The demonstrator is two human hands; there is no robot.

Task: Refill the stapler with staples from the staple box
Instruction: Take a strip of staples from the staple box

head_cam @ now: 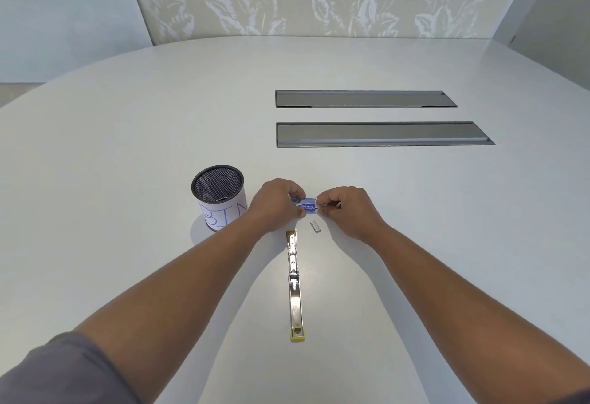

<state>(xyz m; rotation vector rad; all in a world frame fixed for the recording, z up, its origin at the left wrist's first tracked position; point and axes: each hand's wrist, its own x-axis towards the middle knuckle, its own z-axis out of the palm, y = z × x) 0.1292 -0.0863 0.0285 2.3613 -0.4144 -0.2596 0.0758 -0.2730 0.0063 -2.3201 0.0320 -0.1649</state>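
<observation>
A small blue and white staple box (307, 204) is held just above the white table between both hands. My left hand (277, 202) pinches its left end and my right hand (346, 208) pinches its right end. A short silver strip of staples (315, 227) lies loose on the table just below the box. The stapler (295, 282) lies flipped fully open in a long straight line toward me, metal channel up, with yellow-green ends. Neither hand touches the stapler or the loose strip.
A black mesh cup (219, 196) with a paper label reading "BIN" stands left of my left hand. Two grey recessed cable slots (367, 99) (383, 134) lie in the table (127, 154) farther back right. A leaf-patterned wall panel rises behind.
</observation>
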